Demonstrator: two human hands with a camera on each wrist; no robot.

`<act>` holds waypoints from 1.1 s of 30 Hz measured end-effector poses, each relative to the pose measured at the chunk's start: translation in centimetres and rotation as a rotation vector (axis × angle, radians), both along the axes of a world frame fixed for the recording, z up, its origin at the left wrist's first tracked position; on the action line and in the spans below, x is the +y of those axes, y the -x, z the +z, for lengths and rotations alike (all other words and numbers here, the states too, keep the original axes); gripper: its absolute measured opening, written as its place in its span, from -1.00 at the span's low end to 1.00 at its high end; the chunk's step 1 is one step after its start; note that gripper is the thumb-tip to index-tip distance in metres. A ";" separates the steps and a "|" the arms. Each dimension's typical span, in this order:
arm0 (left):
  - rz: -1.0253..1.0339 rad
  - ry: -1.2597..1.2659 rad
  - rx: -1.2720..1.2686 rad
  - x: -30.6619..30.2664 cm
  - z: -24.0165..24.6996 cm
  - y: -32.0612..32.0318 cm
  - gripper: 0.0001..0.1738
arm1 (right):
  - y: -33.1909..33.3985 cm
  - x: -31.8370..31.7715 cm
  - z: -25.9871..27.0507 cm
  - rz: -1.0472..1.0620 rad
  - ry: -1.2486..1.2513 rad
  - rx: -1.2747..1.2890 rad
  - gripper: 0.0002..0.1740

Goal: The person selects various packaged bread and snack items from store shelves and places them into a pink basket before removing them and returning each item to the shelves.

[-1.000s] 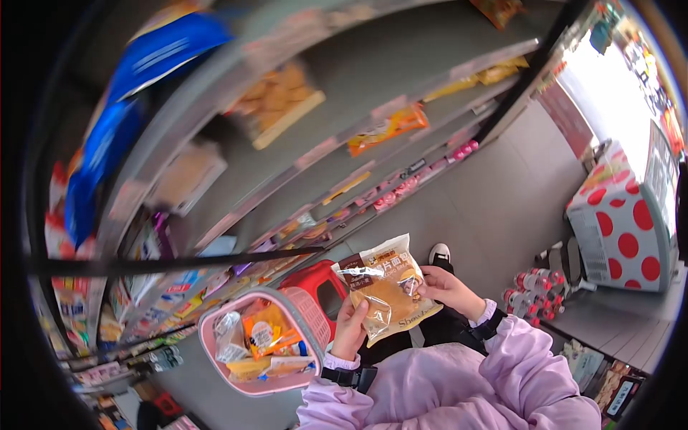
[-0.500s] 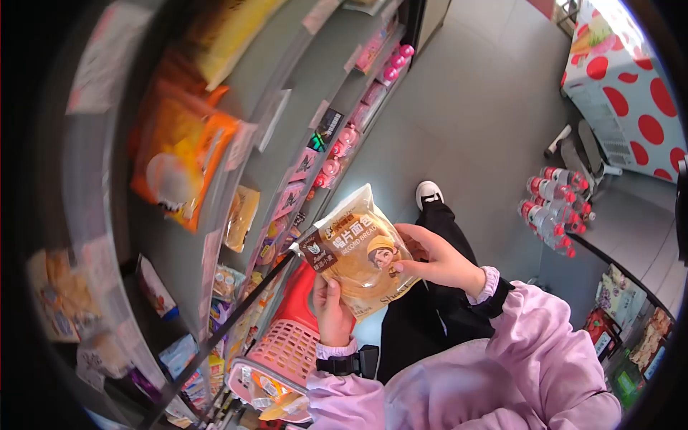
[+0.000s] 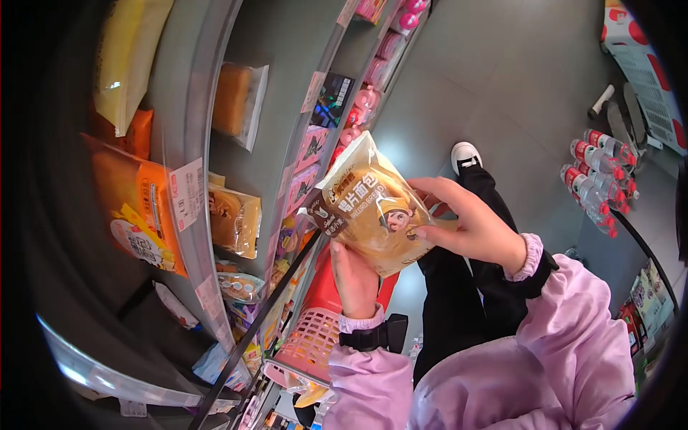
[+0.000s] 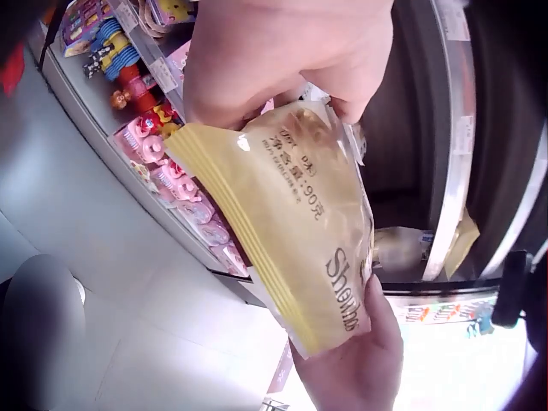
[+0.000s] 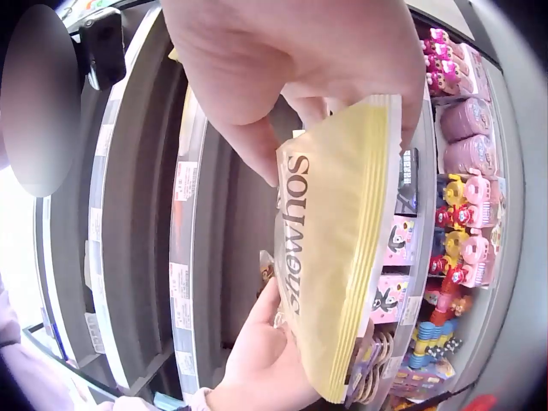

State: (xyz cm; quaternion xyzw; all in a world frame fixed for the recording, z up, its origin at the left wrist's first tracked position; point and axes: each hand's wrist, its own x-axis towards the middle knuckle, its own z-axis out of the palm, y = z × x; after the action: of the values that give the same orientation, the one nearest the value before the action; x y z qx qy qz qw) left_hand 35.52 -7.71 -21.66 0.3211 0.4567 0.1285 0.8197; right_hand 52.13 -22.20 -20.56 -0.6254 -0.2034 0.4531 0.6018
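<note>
Both hands hold a clear and yellowish bag of bread [image 3: 373, 215], printed "Record Bread" with a cartoon face, its front turned up to the head view. My left hand [image 3: 355, 279] grips the bag's lower left side, thumb in front and fingers hidden behind. At the opposite side my right hand [image 3: 469, 226] pinches the bag, its thumb by the cartoon face. The left wrist view shows the bag's ridged end seam [image 4: 240, 231] and the printed weight. "Showhos" lettering [image 5: 295, 231] faces the right wrist camera.
Shelves [image 3: 204, 143] with packaged bread, an orange bag [image 3: 143, 208] and pink toys [image 3: 365, 104] run along the left. A pink basket [image 3: 312, 340] with goods stands below the left hand, near a red object [image 3: 326, 287]. Bottles [image 3: 598, 175] stand on the floor at right.
The head view has swung closer over the shelf, and the basket has slid lower in the picture. The bread bag stays in both hands and is now tilted more steeply.
</note>
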 end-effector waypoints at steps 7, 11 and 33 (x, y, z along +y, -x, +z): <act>-0.105 -0.353 0.071 2.1 -0.3 2.4 -0.53 | 1.2 2.6 -1.0 0.005 -0.069 -0.068 -0.41; 0.001 -0.481 0.136 4.8 2.1 2.7 -0.64 | 2.6 6.4 -0.5 0.004 -0.116 -0.189 -0.42; 0.219 -0.711 -0.079 19.9 2.4 9.0 -0.74 | 4.8 26.5 0.2 0.303 -0.161 -0.590 -0.65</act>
State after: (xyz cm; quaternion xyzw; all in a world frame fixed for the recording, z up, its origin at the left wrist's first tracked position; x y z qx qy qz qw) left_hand 26.56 12.20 -19.27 0.5298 0.3831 0.3781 0.6555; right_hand 47.28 4.26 -20.33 -0.6428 -0.4943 0.3195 0.4904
